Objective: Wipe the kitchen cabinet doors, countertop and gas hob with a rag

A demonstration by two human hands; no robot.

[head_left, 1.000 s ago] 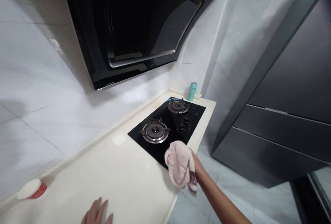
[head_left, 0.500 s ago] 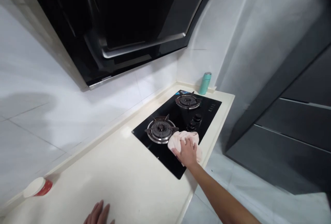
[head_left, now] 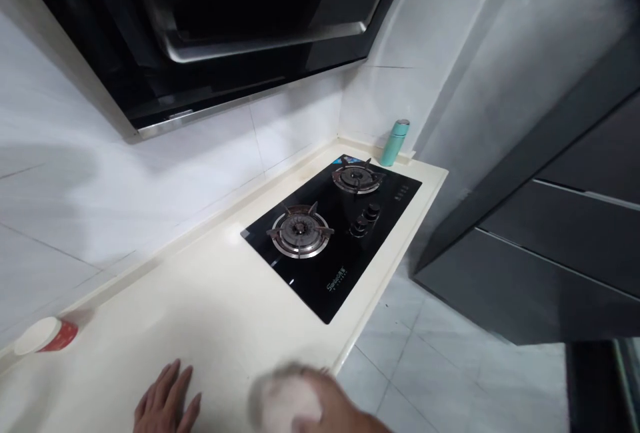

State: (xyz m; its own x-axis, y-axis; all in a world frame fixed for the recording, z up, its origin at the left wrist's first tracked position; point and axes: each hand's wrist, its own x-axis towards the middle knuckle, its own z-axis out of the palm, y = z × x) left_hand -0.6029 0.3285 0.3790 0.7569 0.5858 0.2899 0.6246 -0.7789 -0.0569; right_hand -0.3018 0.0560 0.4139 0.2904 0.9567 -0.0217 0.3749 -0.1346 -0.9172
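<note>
My right hand [head_left: 333, 403], smeared by motion, grips a pale pink cloth [head_left: 287, 405] at the near edge of the cream countertop [head_left: 215, 306]. To its left, my left hand [head_left: 164, 403] lies on the counter with its fingers spread and nothing in them. Farther off, a black glass gas stove [head_left: 305, 290] is set into the counter. It has a near burner [head_left: 300, 230], a far burner [head_left: 357, 178] and black knobs [head_left: 365, 220] along its right side.
A black range hood [head_left: 240, 73] hangs low over the stove. A teal bottle [head_left: 394, 144] stands in the back corner. At the left wall is a red and white paper cup [head_left: 59, 336]. Dark grey cabinets [head_left: 530, 273] rise on the right beyond the tiled floor [head_left: 400, 333].
My right hand has pulled the cloth off the stove, back toward me and left onto the counter. The stove's printed logo now shows. The view has shifted slightly; my left hand stays on the counter.
</note>
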